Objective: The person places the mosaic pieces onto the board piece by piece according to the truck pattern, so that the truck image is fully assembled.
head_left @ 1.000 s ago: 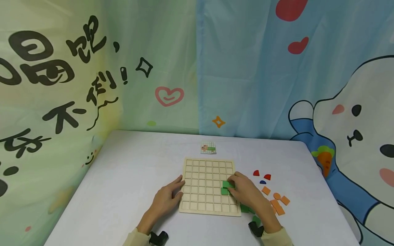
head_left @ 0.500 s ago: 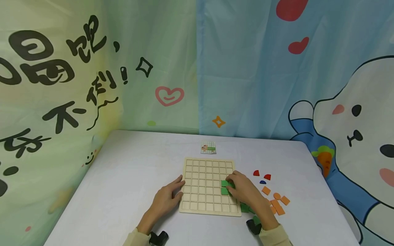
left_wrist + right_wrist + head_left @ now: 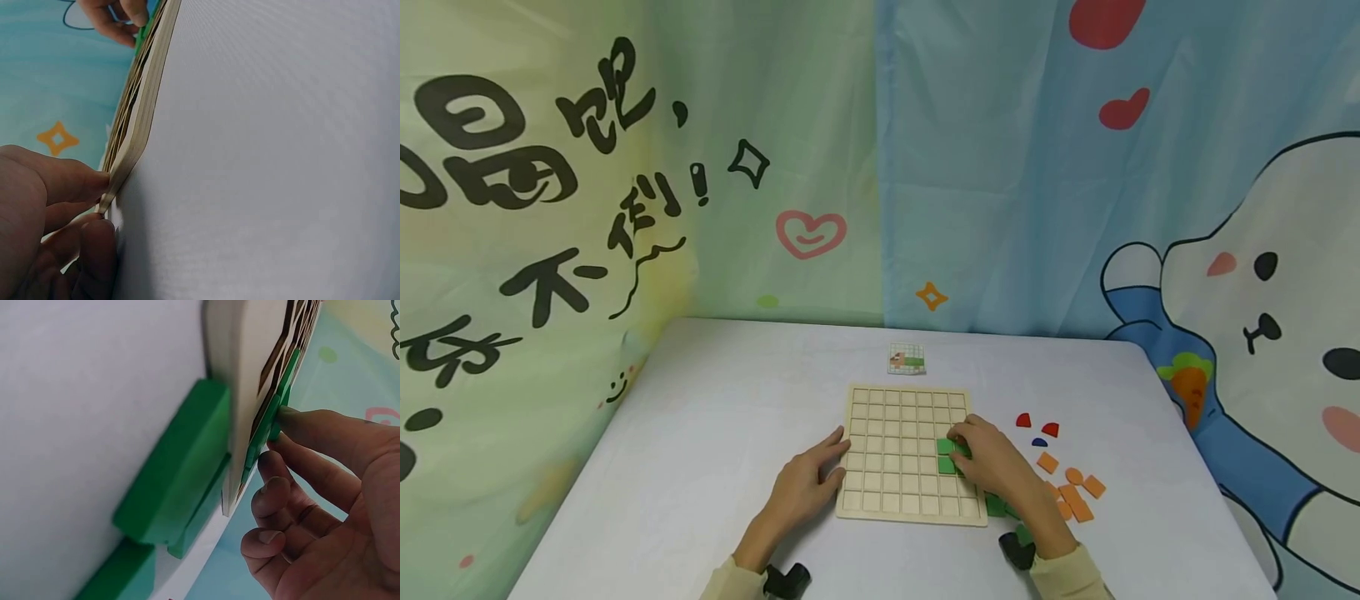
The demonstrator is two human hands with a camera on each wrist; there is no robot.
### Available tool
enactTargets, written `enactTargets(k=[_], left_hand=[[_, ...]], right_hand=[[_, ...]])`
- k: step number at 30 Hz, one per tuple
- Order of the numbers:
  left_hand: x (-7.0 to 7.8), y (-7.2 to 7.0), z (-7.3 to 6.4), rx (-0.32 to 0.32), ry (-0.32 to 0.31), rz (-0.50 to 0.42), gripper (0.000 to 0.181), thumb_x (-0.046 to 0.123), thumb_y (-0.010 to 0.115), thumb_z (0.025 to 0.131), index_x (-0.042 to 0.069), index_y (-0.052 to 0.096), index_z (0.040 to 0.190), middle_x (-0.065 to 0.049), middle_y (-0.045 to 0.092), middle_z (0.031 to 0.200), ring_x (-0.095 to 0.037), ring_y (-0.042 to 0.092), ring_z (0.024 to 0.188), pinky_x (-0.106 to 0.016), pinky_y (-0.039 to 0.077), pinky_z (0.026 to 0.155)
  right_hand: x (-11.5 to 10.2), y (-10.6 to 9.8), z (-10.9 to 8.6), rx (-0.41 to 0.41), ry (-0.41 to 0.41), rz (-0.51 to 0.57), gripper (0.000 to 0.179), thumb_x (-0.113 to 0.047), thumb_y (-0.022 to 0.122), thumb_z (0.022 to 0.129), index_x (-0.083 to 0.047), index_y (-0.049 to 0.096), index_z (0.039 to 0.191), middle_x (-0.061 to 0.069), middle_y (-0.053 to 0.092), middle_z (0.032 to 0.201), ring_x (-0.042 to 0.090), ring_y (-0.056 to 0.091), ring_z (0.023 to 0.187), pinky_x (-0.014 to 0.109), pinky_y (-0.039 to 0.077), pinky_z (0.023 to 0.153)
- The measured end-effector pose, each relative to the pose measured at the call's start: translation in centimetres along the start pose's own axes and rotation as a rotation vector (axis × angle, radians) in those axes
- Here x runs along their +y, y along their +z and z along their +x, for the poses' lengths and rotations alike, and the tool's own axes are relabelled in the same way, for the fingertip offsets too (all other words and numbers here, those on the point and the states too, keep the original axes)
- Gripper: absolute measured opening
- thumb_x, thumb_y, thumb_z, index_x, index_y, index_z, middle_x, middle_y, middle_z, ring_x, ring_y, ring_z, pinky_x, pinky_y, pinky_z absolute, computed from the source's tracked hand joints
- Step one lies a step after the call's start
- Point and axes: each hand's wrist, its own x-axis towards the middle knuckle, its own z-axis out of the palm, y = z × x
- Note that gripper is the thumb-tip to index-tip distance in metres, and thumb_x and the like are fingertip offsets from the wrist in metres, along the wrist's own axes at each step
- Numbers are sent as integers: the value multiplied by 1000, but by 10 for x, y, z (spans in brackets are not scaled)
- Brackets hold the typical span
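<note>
My left hand [image 3: 805,483] rests its fingertips and thumb along the left edge of a pale wooden grid board [image 3: 891,462]. In the left wrist view, the fingertips [image 3: 97,181] touch the board's side. Over the board's right part, my right hand [image 3: 996,458] pinches a flat green block [image 3: 945,446] between thumb and index finger. It lies in line with the grid, just beyond a second green block [image 3: 947,466]. The hand covers the right ends of both. In the right wrist view, the other fingers are curled loosely beside the board.
More green blocks [image 3: 995,506] lie by the board's near right corner, partly under the right forearm. Right of them are several orange pieces [image 3: 1077,502], two red pieces [image 3: 1050,430] and a blue piece [image 3: 1039,442]. A picture card [image 3: 907,359] lies beyond the board.
My right hand has shifted slightly left and away from me, and the pinched green block has slid from overlapping the other block into line with the grid. The left hand stays put.
</note>
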Motion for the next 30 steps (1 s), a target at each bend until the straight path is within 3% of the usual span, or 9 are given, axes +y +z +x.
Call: enactTargets(k=[16,25,30], left_hand=[[1,-1,0,-6,-2,5,46,12,69,98,10,67,144,-5,56,160,1,36,51,-20,35,57],[-1,0,0,-11,4,-6,46,12,70,98,10,67,144,-6,56,160,1,37,50,-19,35,56],[-1,0,0,-3,5,-3,46,12,70,97,10,67,143,-6,56,160,1,37,51,-20,36,57]], right_hand=[[1,0,1,-2,11,25,21,-11,79,93,-9,75,113,1,63,99,13,55,87,39,53,84],[2,0,-3,1,37,37,22,-14,79,94,-9,75,115,2,67,103,15,61,93,42,56,91],[4,-6,-8,10,35,27,24,-15,79,94,-8,75,117,2,68,103,14,62,92,39,57,87]])
